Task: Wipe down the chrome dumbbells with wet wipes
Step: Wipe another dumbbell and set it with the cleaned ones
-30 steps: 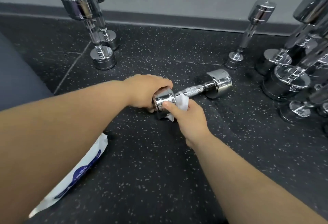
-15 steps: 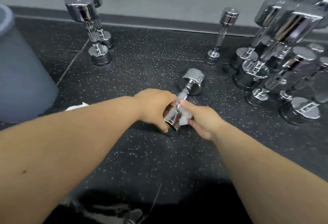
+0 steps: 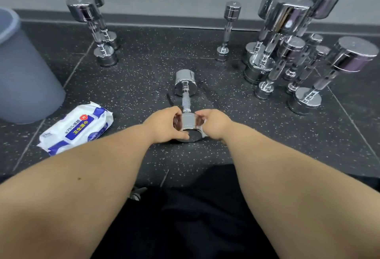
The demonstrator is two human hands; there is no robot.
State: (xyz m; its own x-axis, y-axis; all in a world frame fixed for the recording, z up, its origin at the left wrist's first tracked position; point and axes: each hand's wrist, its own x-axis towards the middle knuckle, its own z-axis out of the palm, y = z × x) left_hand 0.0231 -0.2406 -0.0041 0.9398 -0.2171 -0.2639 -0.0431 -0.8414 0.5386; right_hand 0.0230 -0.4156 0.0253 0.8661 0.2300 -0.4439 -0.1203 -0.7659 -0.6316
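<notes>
Head view, and here's the change: the dumbbell (image 3: 186,102) lay crosswise a second ago, far head out toward 2 o'clock; half a second ago it was swinging round; now it lies on the speckled floor (image 3: 144,69) dead centre, its bar running straight to 12 o'clock and its near head between the two hands. The left hand (image 3: 164,124) comes in from 9 o'clock, fingers curled round that near head with the thumb under its front edge; the right hand (image 3: 214,124) closes in from 3 o'clock, clamping the wet wipe (image 3: 203,132) against the head's side. My read: the near head is getting its rub, and the turn lets both hands reach it squarely; the knurled bar and far head look next. The pack of wipes (image 3: 77,128) is in full view at 9 o'clock, beside the grey bin (image 3: 26,73). Now the hard parts. Only a sliver of the wipe shows, so how much chrome it covers I cannot tell; the right fingertips are hidden behind the head. A pair of upright dumbbells (image 3: 90,12) stands at 11 o'clock, a small upright dumbbell (image 3: 227,30) at 1 o'clock, a cluster of dumbbells (image 3: 287,32) at 2 o'clock; which are already wiped cannot be judged; the bin is cut off at the left edge.
</notes>
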